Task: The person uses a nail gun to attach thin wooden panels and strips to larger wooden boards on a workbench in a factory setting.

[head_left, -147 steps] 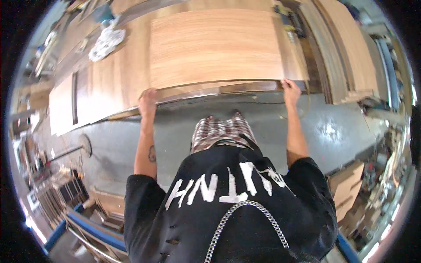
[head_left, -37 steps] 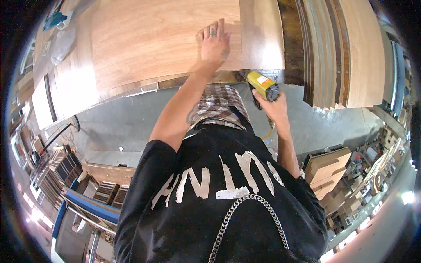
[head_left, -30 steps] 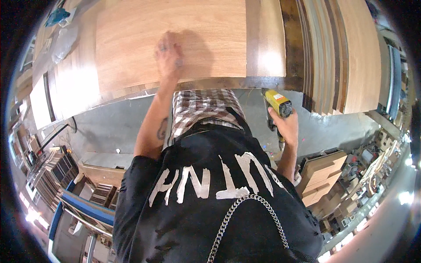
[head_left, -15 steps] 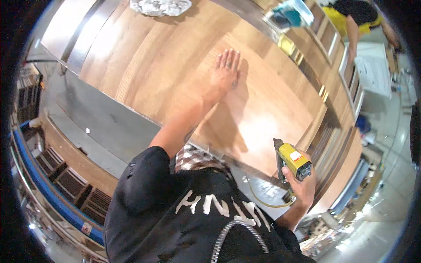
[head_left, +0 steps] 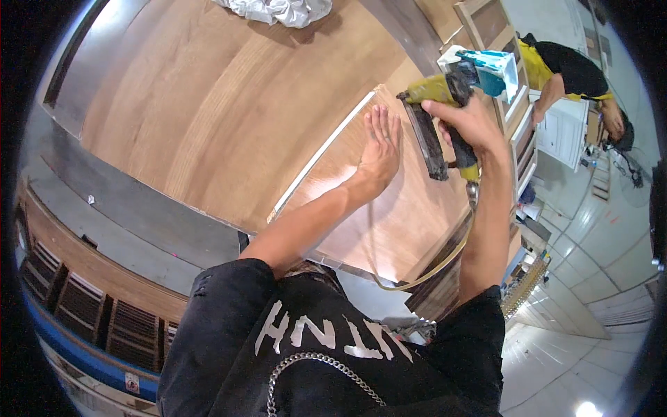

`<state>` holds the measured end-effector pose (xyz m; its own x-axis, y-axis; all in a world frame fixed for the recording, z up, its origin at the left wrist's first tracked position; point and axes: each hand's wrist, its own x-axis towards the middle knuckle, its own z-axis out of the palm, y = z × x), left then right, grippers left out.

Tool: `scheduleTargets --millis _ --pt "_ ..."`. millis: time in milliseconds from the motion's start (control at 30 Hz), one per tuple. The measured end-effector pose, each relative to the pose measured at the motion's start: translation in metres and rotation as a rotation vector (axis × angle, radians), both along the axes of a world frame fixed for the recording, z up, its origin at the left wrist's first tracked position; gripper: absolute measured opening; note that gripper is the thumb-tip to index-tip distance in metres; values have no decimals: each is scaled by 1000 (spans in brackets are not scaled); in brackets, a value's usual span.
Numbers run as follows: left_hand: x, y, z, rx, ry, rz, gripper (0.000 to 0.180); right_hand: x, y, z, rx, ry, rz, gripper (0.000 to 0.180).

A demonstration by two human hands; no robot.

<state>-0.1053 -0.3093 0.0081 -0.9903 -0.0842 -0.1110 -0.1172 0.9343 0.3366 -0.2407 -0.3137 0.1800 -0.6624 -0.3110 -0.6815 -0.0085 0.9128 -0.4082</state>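
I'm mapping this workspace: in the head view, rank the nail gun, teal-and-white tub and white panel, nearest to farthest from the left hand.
1. Nail gun, just right, in the right hand.
2. Teal-and-white tub, upper right.
3. White panel, far right.

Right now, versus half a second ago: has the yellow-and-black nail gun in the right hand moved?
Yes: away from the body. The nail gun now appears right beside the teal-and-white container; before, it was well short of it.

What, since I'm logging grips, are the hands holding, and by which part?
The right hand holds the yellow-and-black nail gun by its handle; the left hand holds nothing, resting on the wooden panel.
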Motion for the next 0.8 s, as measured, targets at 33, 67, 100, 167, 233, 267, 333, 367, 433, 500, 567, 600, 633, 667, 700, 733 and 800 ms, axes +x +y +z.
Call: scheduleTargets --millis 33,67,100,167,233,267,333,367,433,500,567,600,633,667,700,733,800 --pt "-2 -1 -1 10 3 -4 59 -10 -5 -11 10 -3 3 25" --pt "-3 -2 0 19 7 -5 60 -19 -9 -21 14 -30 -17 24" --pt "-5 -2 1 30 5 0 60 -25 -11 -27 19 -56 -37 22" --pt "-7 -5 3 45 -6 0 60 -32 -16 -35 5 -89 -53 20" --pt "-7 -9 4 67 -10 0 60 -33 -21 -40 -14 -120 -73 18" --pt "-7 -11 4 80 -9 -6 60 -32 -24 -41 -25 -133 -96 17" --pt "-6 -14 5 74 -4 -11 61 -31 -26 -44 -32 -147 -118 16" --pt "-6 -15 5 64 5 -19 62 -32 -25 -46 -25 -143 -125 16" --pt "-6 -14 4 78 13 -3 63 -34 -24 -46 -17 -138 -130 16" --pt "-7 -12 4 90 22 14 64 -36 -24 -45 -2 -155 -121 22" --pt "-7 -14 3 83 11 -5 64 -34 -30 -42 22 -145 -110 22" --pt "-7 -14 2 83 10 -3 64 -33 -33 -40 46 -134 -101 22" --pt "-6 -15 1 91 15 -6 64 -32 -34 -41 46 -135 -99 22" --pt "-6 -15 1 100 20 -9 64 -32 -34 -42 51 -127 -100 22" --pt "-5 -15 0 98 19 -7 64 -32 -34 -42 57 -119 -102 21" --pt "-5 -15 0 98 23 -4 65 -32 -35 -42 55 -120 -98 21" --pt "-5 -14 -2 94 26 3 65 -32 -35 -42 52 -114 -95 19"
